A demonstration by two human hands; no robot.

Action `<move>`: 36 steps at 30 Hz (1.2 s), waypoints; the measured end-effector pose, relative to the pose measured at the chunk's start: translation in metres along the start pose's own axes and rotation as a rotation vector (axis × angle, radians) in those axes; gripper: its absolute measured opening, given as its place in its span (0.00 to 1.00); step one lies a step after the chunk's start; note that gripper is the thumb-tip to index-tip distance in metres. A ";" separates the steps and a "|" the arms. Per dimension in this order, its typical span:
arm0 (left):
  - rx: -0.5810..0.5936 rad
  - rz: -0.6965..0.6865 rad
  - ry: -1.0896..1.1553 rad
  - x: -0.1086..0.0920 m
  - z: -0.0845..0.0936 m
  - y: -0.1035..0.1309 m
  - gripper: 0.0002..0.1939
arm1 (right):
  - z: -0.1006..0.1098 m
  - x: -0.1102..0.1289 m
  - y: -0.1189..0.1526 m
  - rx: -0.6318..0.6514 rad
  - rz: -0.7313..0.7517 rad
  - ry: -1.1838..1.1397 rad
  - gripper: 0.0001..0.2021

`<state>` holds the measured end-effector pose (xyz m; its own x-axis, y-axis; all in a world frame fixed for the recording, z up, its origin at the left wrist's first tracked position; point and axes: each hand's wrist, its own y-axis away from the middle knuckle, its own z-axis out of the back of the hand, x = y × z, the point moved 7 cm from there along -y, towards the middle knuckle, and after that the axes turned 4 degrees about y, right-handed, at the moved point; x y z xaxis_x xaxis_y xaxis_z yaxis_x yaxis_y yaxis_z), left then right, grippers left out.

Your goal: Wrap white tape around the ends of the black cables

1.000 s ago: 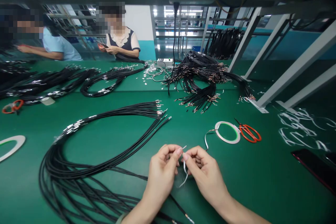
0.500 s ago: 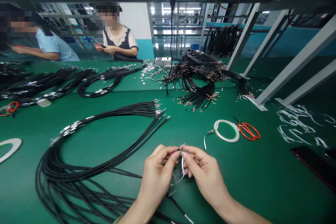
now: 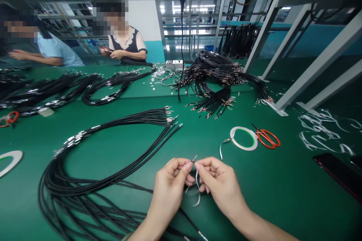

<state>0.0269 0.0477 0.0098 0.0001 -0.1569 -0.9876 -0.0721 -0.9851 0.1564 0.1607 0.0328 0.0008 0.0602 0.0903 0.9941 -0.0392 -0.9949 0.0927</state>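
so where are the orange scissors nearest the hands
In the head view, the orange scissors lie right of centre, beside the white ring, beyond the right hand.

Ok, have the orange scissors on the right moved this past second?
No. Against the gray foot plate, the orange scissors sit unchanged, beside the tape roll; only the view shifted.

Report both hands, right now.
Left hand: closed, pinching a cable end.
Right hand: closed, pinching a thin white strip.
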 end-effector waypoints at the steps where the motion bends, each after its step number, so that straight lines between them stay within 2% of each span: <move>1: 0.007 0.029 0.032 0.002 -0.001 -0.001 0.10 | 0.000 0.001 0.000 0.000 0.004 0.011 0.11; 10: 0.088 0.107 0.135 0.004 -0.003 -0.003 0.13 | -0.004 0.008 0.001 0.038 0.037 0.001 0.11; 22: 0.235 0.168 0.203 0.004 -0.009 -0.002 0.13 | -0.004 0.000 -0.003 0.079 -0.008 -0.044 0.11; 29: 0.080 0.181 0.119 0.010 -0.002 -0.004 0.13 | -0.003 -0.004 -0.003 0.061 -0.006 -0.002 0.12; 36: 0.066 0.183 0.117 0.008 -0.002 -0.003 0.15 | -0.004 -0.009 -0.003 0.094 -0.030 0.072 0.13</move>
<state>0.0287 0.0492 0.0010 0.0969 -0.3435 -0.9341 -0.1463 -0.9333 0.3280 0.1558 0.0354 -0.0084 -0.0119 0.1199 0.9927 0.0559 -0.9911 0.1204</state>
